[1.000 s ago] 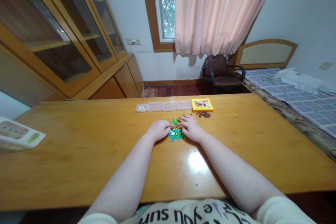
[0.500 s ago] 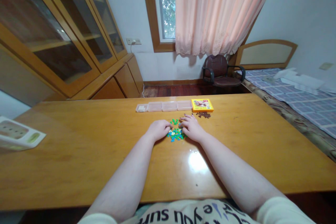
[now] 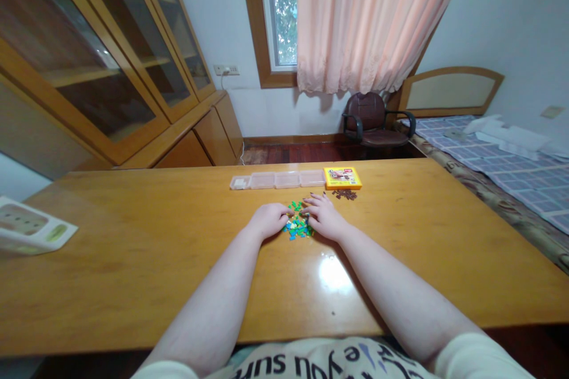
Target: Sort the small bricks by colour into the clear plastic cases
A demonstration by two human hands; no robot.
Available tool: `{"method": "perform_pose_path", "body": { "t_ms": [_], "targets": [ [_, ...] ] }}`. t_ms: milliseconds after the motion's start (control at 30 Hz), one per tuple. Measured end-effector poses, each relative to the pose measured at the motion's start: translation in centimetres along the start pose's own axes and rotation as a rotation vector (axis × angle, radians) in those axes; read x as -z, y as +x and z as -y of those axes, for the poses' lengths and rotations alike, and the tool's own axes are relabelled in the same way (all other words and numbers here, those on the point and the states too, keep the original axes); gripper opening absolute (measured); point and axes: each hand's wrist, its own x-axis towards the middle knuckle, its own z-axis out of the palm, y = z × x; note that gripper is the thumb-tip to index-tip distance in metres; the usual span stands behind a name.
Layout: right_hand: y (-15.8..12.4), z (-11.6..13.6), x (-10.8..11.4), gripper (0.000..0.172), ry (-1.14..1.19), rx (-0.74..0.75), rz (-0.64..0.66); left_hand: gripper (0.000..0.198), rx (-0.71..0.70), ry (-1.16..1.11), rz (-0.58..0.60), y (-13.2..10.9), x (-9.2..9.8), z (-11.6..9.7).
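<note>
A pile of small blue, green and pale yellow pieces [image 3: 296, 227] lies on the wooden table, with a few green pieces [image 3: 295, 206] just beyond it. My left hand [image 3: 269, 219] rests at the pile's left edge, fingers curled in and thumb pressed near them; whatever it may hold is too small to make out. Over the right side of the pile is my right hand [image 3: 325, 215], its fingers spread and fingertips among the pieces. Beyond this hand, a heap of brown pieces [image 3: 345, 195] sits in front of a yellow box [image 3: 342, 178].
Several clear plastic trays [image 3: 287, 179] stand in a row left of the yellow box. A white box-like object [image 3: 56, 234] is on the table's left side. Past the table are a brown armchair [image 3: 367, 118], a bed [image 3: 502, 148] and a glass-door cabinet [image 3: 133, 59].
The fingers of my right hand have shifted slightly left over the pieces. My left hand has hardly moved.
</note>
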Motion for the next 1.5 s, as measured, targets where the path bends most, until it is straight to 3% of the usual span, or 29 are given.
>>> {"method": "perform_pose_path", "body": {
  "t_ms": [267, 433, 533, 700, 833, 1000, 1233, 1500],
  "targets": [
    [0.0, -0.4, 0.1, 0.028, 0.029, 0.018, -0.049, 0.035, -0.012, 0.043, 0.068, -0.1, 0.5, -0.5],
    [0.0, -0.6, 0.1, 0.026, 0.038, 0.005, -0.045, 0.032, 0.064, 0.053, 0.003, -0.1, 0.6, -0.3],
    [0.0, -0.4, 0.1, 0.027, 0.034, 0.003, -0.029, 0.033, 0.008, 0.000, -0.028, -0.1, 0.4, -0.2],
    [0.0, -0.2, -0.1, 0.033, 0.006, -0.010, 0.022, 0.036, -0.114, -0.017, 0.053, -0.1, 0.1, -0.4],
    [0.1, -0.3, -0.1, 0.034, -0.010, -0.042, -0.001, 0.037, -0.052, -0.005, 0.063, 0.0, -0.1, -0.2],
    [0.1, -0.5, -0.1, 0.034, -0.013, -0.051, 0.008, 0.037, 0.042, -0.004, -0.025, 0.0, 0.2, 0.2],
    [-0.1, -0.2, 0.0, 0.034, -0.001, -0.018, 0.011, 0.027, 0.021, 0.004, -0.001, -0.5, 1.4, 0.3],
    [0.0, 0.1, 0.1, 0.034, 0.009, -0.005, 0.007, 0.032, 0.001, -0.011, 0.040, -0.4, 0.8, 0.5]
  ]
}}
